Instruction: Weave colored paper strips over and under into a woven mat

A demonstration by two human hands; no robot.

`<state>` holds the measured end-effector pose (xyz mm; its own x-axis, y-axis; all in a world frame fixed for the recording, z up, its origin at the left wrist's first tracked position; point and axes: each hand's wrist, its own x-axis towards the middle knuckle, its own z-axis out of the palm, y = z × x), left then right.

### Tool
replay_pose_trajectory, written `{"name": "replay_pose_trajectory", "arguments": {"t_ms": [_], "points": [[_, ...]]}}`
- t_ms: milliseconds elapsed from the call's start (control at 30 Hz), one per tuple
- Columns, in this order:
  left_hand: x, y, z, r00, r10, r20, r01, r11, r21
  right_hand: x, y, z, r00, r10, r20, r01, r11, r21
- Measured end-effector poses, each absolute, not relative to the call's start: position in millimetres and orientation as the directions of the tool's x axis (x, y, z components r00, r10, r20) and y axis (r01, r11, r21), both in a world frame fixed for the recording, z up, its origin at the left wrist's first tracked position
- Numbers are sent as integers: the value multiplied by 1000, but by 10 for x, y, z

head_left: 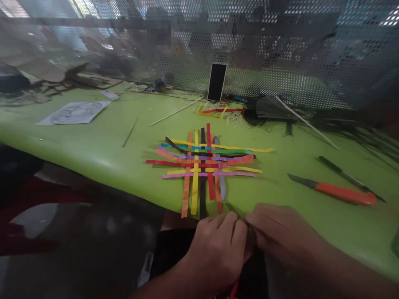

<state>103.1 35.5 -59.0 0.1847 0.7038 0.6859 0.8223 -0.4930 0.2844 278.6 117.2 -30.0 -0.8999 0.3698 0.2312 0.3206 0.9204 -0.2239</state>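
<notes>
A loose weave of coloured paper strips (204, 164) lies on the green table (102, 145), with red, yellow, orange, purple and dark strips crossing. Just below it, at the table's near edge, my left hand (218, 249) and my right hand (280, 230) are pressed together, fingers curled and pinched. Between the fingertips a thin dark green strip (237, 211) shows; most of it is hidden by the fingers. A red strip end (233, 288) hangs under my left hand.
An orange-handled knife (339, 192) and a dark tool (346, 176) lie at the right. A phone (217, 82) leans on the perforated screen behind. Loose strips (220, 111), thin sticks, a printed sheet (76, 113) and cardboard scraps lie farther back and left.
</notes>
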Motion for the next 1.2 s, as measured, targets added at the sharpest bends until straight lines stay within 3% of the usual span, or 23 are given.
{"name": "replay_pose_trajectory", "arguments": {"t_ms": [100,233,600,767,900,1200], "points": [[1054,386,-578,228,694,683,837,-498,226,2796,1182,-295,-877,399,268,346,911,-227],[1070,397,-551,220,701,678,832,-498,245,2789,1225,-264,-859,409,309,332,903,-272],[915,379,-506,-11,836,549,553,-452,700,2785,1295,44,-803,593,60,448,666,-597],[882,403,-426,-14,843,538,427,-482,765,2735,1271,127,-812,583,-21,435,581,-687],[865,415,-438,-6,829,560,449,-498,742,2695,1213,103,-826,560,68,406,673,-619],[815,264,-457,5,785,620,555,-518,651,2659,1050,91,-860,465,208,394,866,-307]]}}
